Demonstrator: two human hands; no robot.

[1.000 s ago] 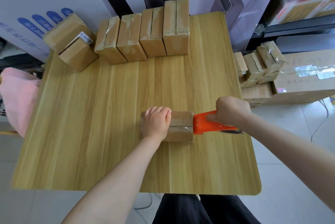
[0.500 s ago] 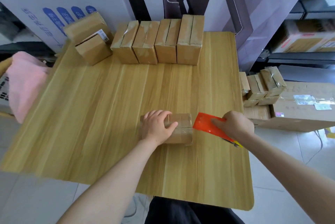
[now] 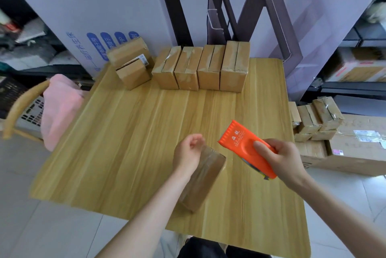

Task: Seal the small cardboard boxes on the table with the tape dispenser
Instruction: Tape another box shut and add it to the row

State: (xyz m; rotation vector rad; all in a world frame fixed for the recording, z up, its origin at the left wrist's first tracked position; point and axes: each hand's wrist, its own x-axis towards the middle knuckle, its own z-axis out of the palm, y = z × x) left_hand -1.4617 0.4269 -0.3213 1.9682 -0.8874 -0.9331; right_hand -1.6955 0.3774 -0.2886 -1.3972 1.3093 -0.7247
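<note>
Dispenser point(image 3: 248, 149) now off box point(image 3: 205, 176); roll point(image 3: 253, 166) barely vis.

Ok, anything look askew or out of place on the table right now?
The two boxes at the back left are turned at an angle to the neat row of four beside them. Nothing looks spilled or visibly damaged.

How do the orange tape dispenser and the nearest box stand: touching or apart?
Apart. The head view shows a strip of bare table between the tape dispenser and the box.
</note>
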